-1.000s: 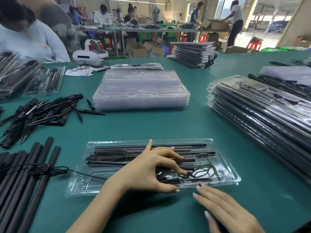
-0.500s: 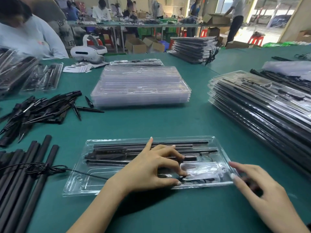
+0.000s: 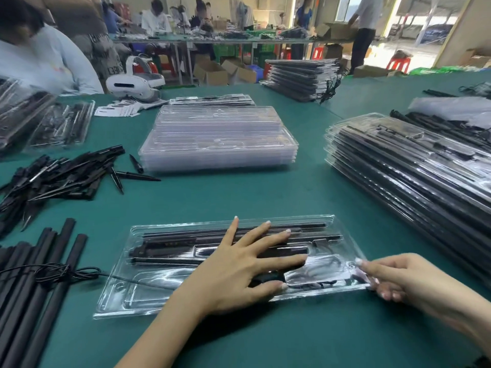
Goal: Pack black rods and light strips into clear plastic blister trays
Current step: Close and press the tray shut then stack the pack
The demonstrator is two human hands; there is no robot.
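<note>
A clear blister tray [image 3: 132,296] lies on the green table in front of me. Black rods and strips [image 3: 170,251] fill its upper slots, and a coiled black cable sits in its lower right pocket. My left hand [image 3: 239,266] lies flat on the tray with its fingers spread, the thumb on the cable part. At the tray's right corner, my right hand [image 3: 398,280] pinches the rim between fingertips and thumb. A thin black wire [image 3: 79,270] runs from the tray out to the left.
Thick black rods [image 3: 39,274] lie at the near left, with a heap of black spikes [image 3: 61,176] behind them. A stack of empty clear trays [image 3: 218,144] sits at centre. Filled trays [image 3: 414,168] are stacked at right. Another person sits at far left.
My right hand came up from the table's near edge and took hold of the tray's right corner. My left hand's fingers spread out flat over the tray.
</note>
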